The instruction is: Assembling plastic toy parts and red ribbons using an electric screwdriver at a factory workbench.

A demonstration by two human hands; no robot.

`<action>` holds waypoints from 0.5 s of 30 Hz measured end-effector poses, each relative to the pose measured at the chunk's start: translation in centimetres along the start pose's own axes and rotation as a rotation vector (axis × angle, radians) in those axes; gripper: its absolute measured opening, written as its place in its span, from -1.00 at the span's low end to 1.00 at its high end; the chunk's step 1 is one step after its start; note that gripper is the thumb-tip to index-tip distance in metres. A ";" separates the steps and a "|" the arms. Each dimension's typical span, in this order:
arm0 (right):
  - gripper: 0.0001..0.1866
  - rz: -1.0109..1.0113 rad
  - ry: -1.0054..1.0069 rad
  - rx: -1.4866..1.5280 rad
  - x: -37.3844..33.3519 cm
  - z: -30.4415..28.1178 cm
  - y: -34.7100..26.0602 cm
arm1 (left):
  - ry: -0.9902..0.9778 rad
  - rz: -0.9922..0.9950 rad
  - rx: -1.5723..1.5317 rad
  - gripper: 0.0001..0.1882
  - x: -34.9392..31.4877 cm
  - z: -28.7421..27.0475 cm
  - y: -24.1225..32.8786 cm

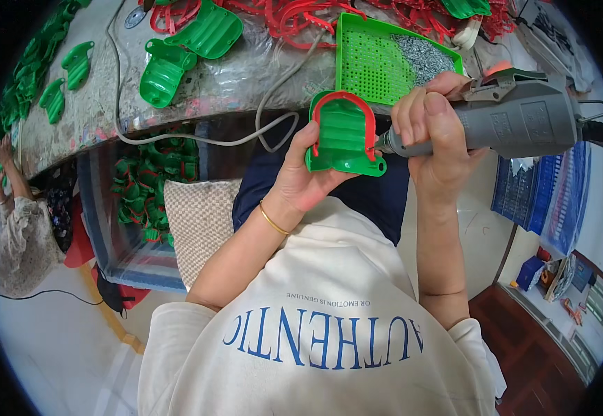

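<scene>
My left hand (pixel 296 173) is closed around the lower left edge of a green ribbed plastic shell (pixel 343 134). A red curved strip (pixel 344 96) lines the shell's arched rim, and a small holed tab sticks out at its lower right. My right hand (pixel 442 135) grips a grey electric screwdriver (pixel 516 123), lying nearly level. The screwdriver's tip meets the shell's right side, at the lower end of the red strip. Whether a screw sits at the tip is too small to tell.
Beyond the shell stands a bright green perforated tray (pixel 376 64) with a heap of small screws (pixel 426 57). Loose green shells (pixel 160 73), red strips (pixel 284 15) and a grey cable (pixel 170 141) lie on the table. A bin (pixel 97 208) holds finished-looking shells; another person (pixel 20 236) works at left.
</scene>
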State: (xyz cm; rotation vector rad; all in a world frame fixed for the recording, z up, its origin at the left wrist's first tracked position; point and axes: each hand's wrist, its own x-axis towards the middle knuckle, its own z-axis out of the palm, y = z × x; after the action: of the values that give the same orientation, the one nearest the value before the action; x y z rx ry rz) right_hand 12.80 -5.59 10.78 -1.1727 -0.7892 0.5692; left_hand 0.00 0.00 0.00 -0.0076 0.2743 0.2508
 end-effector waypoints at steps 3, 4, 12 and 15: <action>-0.87 -0.010 -0.011 0.000 0.0 0.1 0.1 | 0.004 -0.008 0.001 -0.31 -0.1 0.1 0.2; -0.86 -0.025 -0.010 0.014 -0.1 0.1 0.2 | -0.006 -0.011 -0.025 -0.33 -0.2 0.1 0.3; -0.82 -0.093 -0.011 0.034 -0.1 0.3 0.1 | -0.003 -0.003 -0.085 -0.36 -0.5 1.1 0.6; -0.82 -0.065 -0.108 0.158 1.5 -0.4 -0.6 | 0.023 -0.015 0.037 -0.35 -0.8 0.8 0.9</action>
State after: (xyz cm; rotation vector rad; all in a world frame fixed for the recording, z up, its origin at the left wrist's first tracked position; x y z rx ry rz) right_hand 14.03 -4.82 11.65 -0.9743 -0.8553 0.6333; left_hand -0.80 0.68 0.98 0.0240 0.3012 0.2309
